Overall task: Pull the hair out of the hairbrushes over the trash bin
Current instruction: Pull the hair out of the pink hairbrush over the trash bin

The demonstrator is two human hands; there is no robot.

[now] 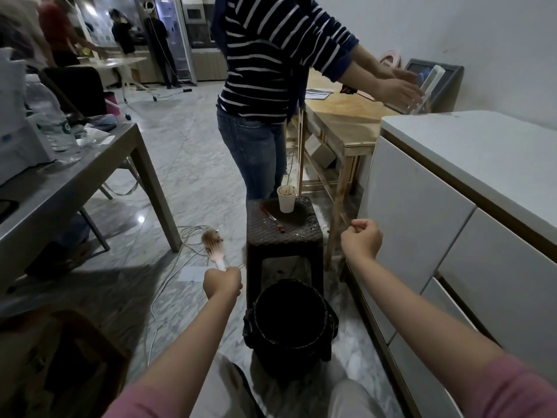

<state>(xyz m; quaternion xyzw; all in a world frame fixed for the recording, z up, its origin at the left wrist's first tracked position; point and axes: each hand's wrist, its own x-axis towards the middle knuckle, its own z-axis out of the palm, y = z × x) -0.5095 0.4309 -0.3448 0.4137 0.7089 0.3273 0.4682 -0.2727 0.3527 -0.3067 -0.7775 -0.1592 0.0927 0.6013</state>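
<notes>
A white cabinet runs along the right, and a grey surface stands at left, carrying a clear plastic bottle. A person in a striped top stands ahead beside a wooden surface. Below them, a dark woven stool holds a white paper cup with brownish matter inside and a thin red-handled tool. Just in front of the stool sits the black trash bin; its inside is too dark to read. The left hand is clenched around the handle of a pale hairbrush, its head clogged with brown hair, held left of the bin. The right hand is curled into a fist; whether it pinches anything cannot be told.
</notes>
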